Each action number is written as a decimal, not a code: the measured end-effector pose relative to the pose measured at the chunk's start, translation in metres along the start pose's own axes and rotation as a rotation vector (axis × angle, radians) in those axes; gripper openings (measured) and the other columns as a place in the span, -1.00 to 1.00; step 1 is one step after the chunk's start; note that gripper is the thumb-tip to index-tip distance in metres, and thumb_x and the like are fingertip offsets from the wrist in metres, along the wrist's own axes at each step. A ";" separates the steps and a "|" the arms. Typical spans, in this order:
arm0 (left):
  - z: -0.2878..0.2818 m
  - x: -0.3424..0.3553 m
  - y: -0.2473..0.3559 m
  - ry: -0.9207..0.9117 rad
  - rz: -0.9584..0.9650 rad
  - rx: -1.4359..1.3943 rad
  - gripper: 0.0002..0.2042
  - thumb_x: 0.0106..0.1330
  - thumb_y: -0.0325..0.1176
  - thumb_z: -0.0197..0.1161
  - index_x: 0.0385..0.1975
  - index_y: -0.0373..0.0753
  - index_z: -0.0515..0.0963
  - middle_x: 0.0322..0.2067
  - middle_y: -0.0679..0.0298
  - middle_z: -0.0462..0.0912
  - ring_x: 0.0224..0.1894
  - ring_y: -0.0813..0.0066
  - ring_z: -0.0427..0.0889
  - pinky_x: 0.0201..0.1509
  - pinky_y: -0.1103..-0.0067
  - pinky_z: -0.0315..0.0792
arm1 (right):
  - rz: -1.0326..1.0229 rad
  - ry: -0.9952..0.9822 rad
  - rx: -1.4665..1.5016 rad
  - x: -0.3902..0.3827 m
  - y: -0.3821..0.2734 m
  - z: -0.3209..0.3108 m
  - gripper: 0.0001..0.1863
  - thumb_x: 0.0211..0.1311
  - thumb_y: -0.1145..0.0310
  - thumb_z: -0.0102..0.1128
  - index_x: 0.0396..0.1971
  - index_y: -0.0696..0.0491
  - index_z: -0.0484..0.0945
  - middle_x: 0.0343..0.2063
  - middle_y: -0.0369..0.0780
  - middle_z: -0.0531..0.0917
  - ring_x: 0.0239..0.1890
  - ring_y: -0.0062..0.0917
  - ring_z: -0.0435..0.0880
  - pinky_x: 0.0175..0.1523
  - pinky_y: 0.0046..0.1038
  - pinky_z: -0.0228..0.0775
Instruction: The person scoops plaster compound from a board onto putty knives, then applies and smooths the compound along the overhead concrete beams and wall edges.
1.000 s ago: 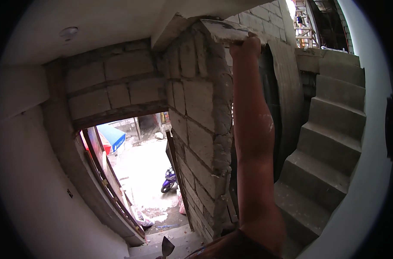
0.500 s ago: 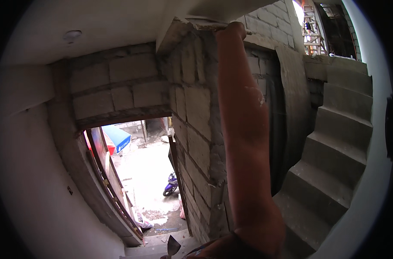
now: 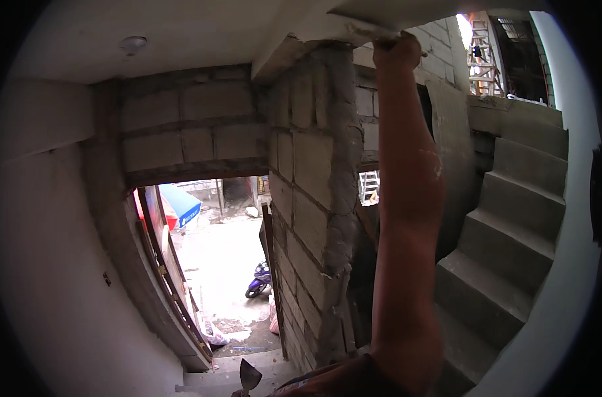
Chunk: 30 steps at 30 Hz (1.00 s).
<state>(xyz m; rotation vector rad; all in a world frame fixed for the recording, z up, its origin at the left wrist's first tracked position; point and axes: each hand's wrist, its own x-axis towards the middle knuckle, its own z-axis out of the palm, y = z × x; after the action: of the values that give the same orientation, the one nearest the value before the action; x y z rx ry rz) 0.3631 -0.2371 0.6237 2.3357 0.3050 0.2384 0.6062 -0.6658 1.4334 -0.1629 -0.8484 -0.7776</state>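
Gripping flat tool (image 3: 375, 34) beneath rough concrete (image 3: 307, 34)

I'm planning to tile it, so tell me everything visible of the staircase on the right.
The staircase is bare grey and concrete-looking, with several plain, blocky steps rising toward the upper right. Pale specks dot some treads, and the step edges look slightly lighter. A pale wall runs along its right side; the left side sinks into shadow. The person's raised arm hides part of the lower end.
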 end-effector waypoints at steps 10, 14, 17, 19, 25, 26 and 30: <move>-0.013 0.061 0.001 -0.112 0.087 -0.175 -0.73 0.33 -0.24 0.20 -0.14 -0.29 0.59 -0.48 0.13 0.65 -0.40 0.29 0.66 -0.23 0.34 0.50 | -0.939 -0.601 -1.104 -0.020 -0.126 -0.027 -0.69 0.32 0.30 -0.06 -0.01 0.08 0.43 -0.04 -0.14 0.55 -0.03 -0.29 0.56 0.04 -0.17 0.44; -0.094 0.102 0.112 0.047 0.220 -0.442 -0.78 0.38 -0.25 0.14 -0.36 -0.28 0.57 -0.61 0.28 0.58 -0.62 0.57 0.51 -0.53 0.54 0.38 | 0.208 -0.299 -0.189 -0.193 -0.094 -0.030 -0.69 0.40 0.28 -0.06 0.07 0.02 0.44 -0.05 -0.21 0.61 0.06 -0.32 0.58 0.20 -0.20 0.41; -0.152 0.138 0.201 -0.149 0.257 -0.711 -0.78 0.44 -0.24 0.13 -0.26 -0.29 0.54 -0.59 0.36 0.55 -0.64 0.70 0.43 -0.58 0.67 0.31 | 0.229 -0.362 -0.283 -0.273 -0.065 -0.069 -0.65 0.34 0.41 0.08 0.11 0.01 0.42 0.05 -0.22 0.54 0.15 -0.37 0.50 0.23 -0.20 0.36; -0.179 0.154 0.255 -0.279 0.385 -0.804 -0.81 0.45 -0.29 0.10 -0.22 -0.30 0.52 -0.54 0.33 0.57 -0.67 0.71 0.40 -0.62 0.69 0.29 | 0.265 -0.556 -0.271 -0.296 -0.058 -0.108 -0.61 0.28 0.51 0.17 0.11 0.06 0.43 0.09 -0.18 0.50 0.17 -0.41 0.47 0.23 -0.27 0.36; -0.235 0.160 0.335 -0.396 0.511 -0.882 -0.79 0.42 -0.29 0.08 -0.23 -0.33 0.48 -0.60 0.34 0.49 -0.73 0.73 0.34 -0.71 0.72 0.17 | 0.112 -0.996 -0.869 -0.351 -0.031 -0.124 -0.69 0.23 0.52 0.23 -0.02 0.13 0.53 0.02 -0.12 0.58 0.10 -0.29 0.54 0.18 -0.32 0.32; -0.236 0.161 0.337 -0.403 0.515 -0.866 -0.78 0.41 -0.29 0.08 -0.18 -0.35 0.48 -0.59 0.33 0.50 -0.72 0.73 0.35 -0.72 0.73 0.17 | 0.119 -0.995 -0.873 -0.350 -0.028 -0.135 -0.69 0.23 0.52 0.23 -0.02 0.13 0.53 0.02 -0.12 0.58 0.10 -0.29 0.54 0.18 -0.32 0.32; -0.244 0.156 0.321 -0.415 0.532 -0.946 -0.77 0.42 -0.32 0.10 -0.09 -0.33 0.52 -0.56 0.34 0.53 -0.71 0.73 0.35 -0.69 0.71 0.17 | 0.101 -1.105 -1.147 -0.354 -0.027 -0.160 -0.70 0.27 0.48 0.19 0.01 0.14 0.52 -0.04 -0.14 0.61 0.06 -0.33 0.57 0.16 -0.35 0.34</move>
<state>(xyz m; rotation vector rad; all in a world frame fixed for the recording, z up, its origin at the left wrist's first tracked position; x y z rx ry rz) 0.4954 -0.2494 1.0351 1.4194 -0.5417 0.1037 0.5412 -0.5576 1.0656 -1.7613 -1.2918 -0.9954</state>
